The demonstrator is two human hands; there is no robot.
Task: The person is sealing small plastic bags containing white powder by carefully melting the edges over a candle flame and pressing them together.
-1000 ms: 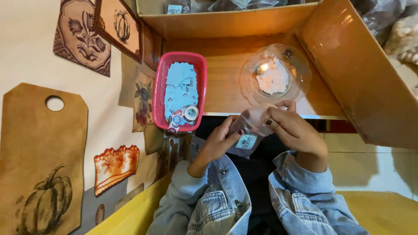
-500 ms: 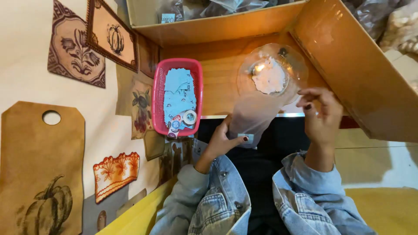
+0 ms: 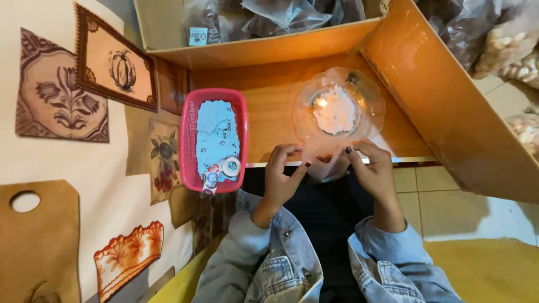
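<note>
Now | left hand (image 3: 283, 177) pinching clear plastic bag (image 3: 325, 163) | right hand (image 3: 373, 168) pinching same bag

You are working under warm, orange-tinted light from above that leaves a small bright glare spot on the clear plastic dish (image 3: 338, 106) near the table's (image 3: 264, 95) far edge. Your lap below the near edge sits in deep shadow. The centre is sharp, while the corners bend and soften slightly.
</note>
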